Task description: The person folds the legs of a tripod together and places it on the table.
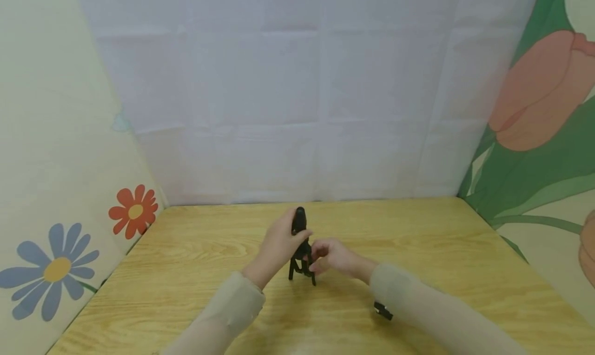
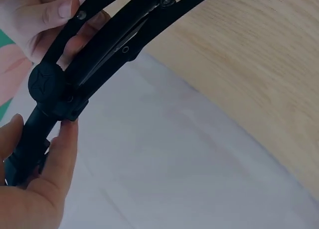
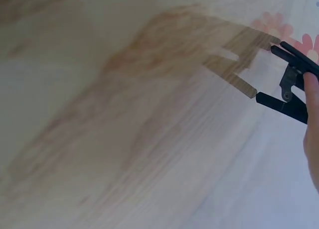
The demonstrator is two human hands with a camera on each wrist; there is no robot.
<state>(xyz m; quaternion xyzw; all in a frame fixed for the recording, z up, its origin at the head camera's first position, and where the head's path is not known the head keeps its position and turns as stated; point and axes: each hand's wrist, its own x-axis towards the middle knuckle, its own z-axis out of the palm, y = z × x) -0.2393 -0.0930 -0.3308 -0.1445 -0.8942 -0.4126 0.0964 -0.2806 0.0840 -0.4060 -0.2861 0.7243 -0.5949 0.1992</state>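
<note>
A small black tripod (image 1: 300, 221) stands near the middle of the table, its legs spread. My left hand (image 1: 278, 244) grips its upper column, thumb across the front. From the right, my right hand (image 1: 339, 258) holds one of the legs between thumb and fingers. Seen in the left wrist view, a round knob (image 2: 46, 83) juts out above the fingers of the left hand (image 2: 42, 189), and the right hand (image 2: 37, 20) has its thumb on a leg by a rivet. In the right wrist view the leg ends (image 3: 279, 105) reach down to the table, beside a fingertip.
A small black piece (image 1: 383, 310) lies on the wooden table (image 1: 209, 272), close to the right sleeve. A white cloth (image 1: 279, 86) hangs behind the table's back edge, and flower-printed sheets (image 1: 56, 138) flank both sides.
</note>
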